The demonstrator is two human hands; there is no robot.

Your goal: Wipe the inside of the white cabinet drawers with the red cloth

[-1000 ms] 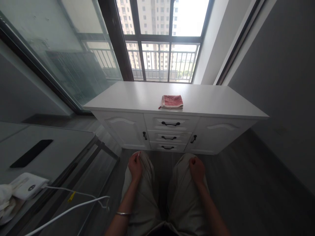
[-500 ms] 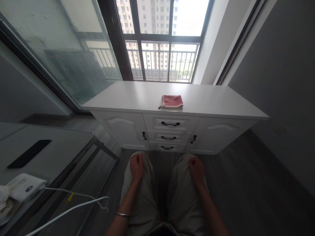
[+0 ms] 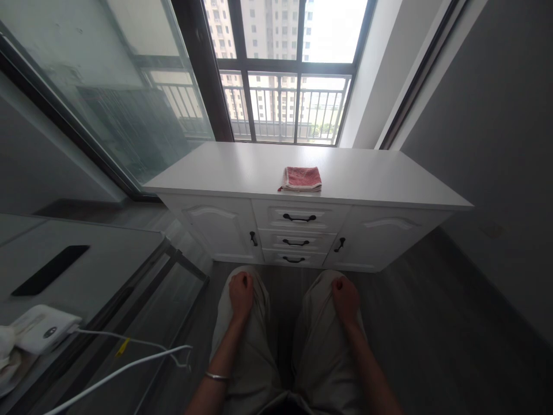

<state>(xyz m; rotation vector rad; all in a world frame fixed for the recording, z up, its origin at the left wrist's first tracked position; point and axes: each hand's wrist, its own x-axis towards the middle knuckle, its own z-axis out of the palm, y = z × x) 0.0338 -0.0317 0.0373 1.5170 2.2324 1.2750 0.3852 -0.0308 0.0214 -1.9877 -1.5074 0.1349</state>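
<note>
My left hand [image 3: 241,294] rests on my left knee, its fingers curled into a loose fist with nothing visible in it. On my right knee lies my right hand [image 3: 345,298], also closed and holding nothing that I can see. A folded red cloth [image 3: 303,178] with pale edging lies near the front edge of the white cabinet [image 3: 367,173], apart from both hands. The cabinet stands just beyond my knees. Its middle drawers are shut and carry dark handles [image 3: 299,218].
At the left is a grey-topped table [image 3: 112,248] bearing a dark flat slab [image 3: 50,270] and a white device [image 3: 45,327]. A white cable [image 3: 121,372] hangs beside it. Behind the cabinet are a glass sliding door [image 3: 142,86] and a window with a railing.
My left hand has turned slightly, and its thumb and fingers have curled a little more. My right hand, the cloth and the cabinet stay as they were.
</note>
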